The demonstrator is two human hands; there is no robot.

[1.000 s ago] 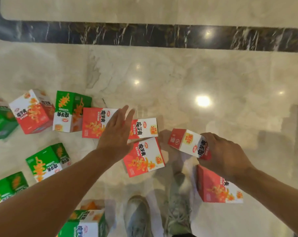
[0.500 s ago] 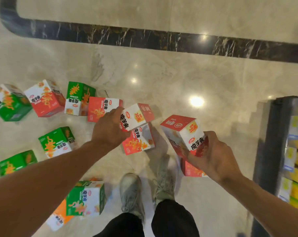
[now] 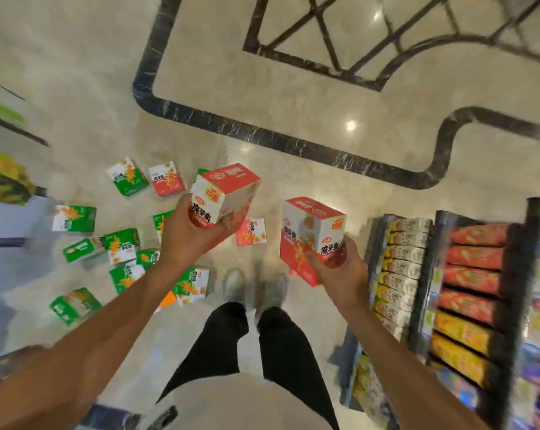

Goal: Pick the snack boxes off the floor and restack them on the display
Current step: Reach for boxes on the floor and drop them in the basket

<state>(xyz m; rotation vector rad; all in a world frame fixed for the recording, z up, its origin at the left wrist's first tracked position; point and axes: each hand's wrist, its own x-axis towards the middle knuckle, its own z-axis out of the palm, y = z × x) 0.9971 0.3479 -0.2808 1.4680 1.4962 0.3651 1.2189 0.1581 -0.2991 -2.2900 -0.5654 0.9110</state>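
While green and red snack boxes lie scattered over the marble floor (image 3: 293, 125), the person stands over them with one red-and-white box in each hand. Far left of the shoes (image 3: 253, 288), a green box (image 3: 73, 218) lies on its side, long axis running left-right, and another green box (image 3: 73, 305) rests tilted nearer the person. Closer to the shoes sits a loose cluster of green boxes (image 3: 121, 245), some touching, pointing different ways; beyond them, farther from the shoes, a green box (image 3: 128, 180) and a red box (image 3: 168, 183) lie side by side, faces up.

Above and left of the shoes, the left hand (image 3: 188, 237) holds the left red box (image 3: 223, 195) off the floor, red top panel upward and tilted away, long axis roughly vertical; the fingers curl under its base and the thumb presses its front face. The forearm reaches in from the lower left and hides part of the green cluster. A small red box (image 3: 251, 232) lies flat on the floor just beyond the shoes, between the two hands.

Right of the shoes, the right hand (image 3: 340, 268) grips the right red box (image 3: 312, 237) from below, fingers wrapped round its lower corner; this box stands nearly upright, red top facing up. Farther right, the display shelf (image 3: 433, 274) carries rows of yellow, white and orange packets, blurred. Black trousers cover the legs below the shoes.
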